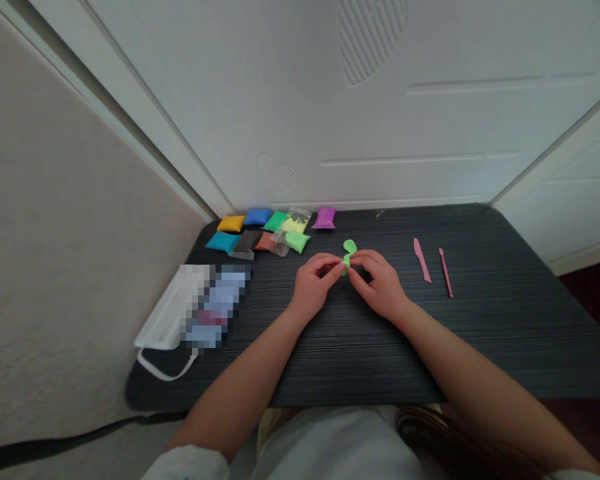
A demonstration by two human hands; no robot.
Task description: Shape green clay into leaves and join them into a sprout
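Observation:
Over the middle of the dark table, both my hands meet at a small piece of bright green modelling clay [350, 247]. A rounded, flattened lobe of the clay sticks up beyond the fingertips, while its lower part is partly hidden by them. My left hand [311, 285] is closed, pinching the clay from the left between thumb and fingers. From the right, my right hand [380, 285] pinches the same piece with thumb and forefinger. Further right lie a pink plastic clay knife [422, 260] and a thin pink modelling stick [446, 272], both untouched.
Several small clay packets lie at the back left, among them purple [325, 218], light green [297, 241] and teal [223, 241]. A blurred-out flat device [217, 310] lies by a white rectangular pad [173, 313] at left. A white panelled door [410, 127] borders the table's [355, 360] back.

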